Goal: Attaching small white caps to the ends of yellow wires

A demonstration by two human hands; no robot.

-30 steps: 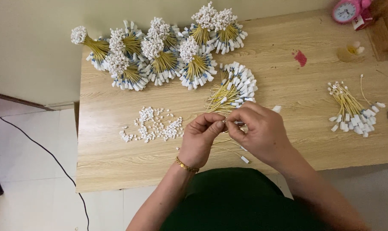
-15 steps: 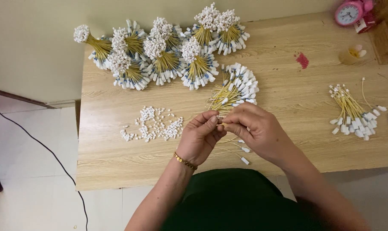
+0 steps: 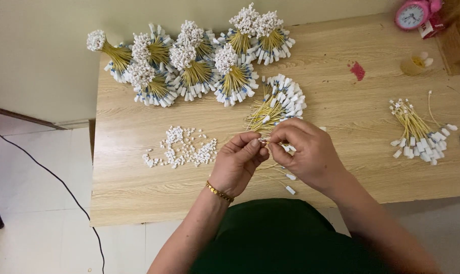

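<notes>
Both our hands meet over the middle of the wooden tabletop (image 3: 138,198). Our left hand (image 3: 238,162), gold bracelet (image 3: 219,192) at the wrist, has its grip pinched nearly closed, thumb and forefinger on the end of a thin yellow wire (image 3: 271,175). Our right hand (image 3: 308,152) pinches the same spot from the other side, grip closed tight on it; we cannot tell whether a small white piece sits between the fingertips. The wire trails under our hands toward the tabletop's near edge, ending in a white tag.

Just behind our hands lies a loose fan of yellow wires (image 3: 276,105) with white-blue tags. Left of our left hand, a scatter of small white connectors (image 3: 182,149). Along the far edge, bundled wire bunches (image 3: 194,66). Well to the right, another small wire pile (image 3: 417,133). Pink alarm clock (image 3: 411,13) at the far right corner.
</notes>
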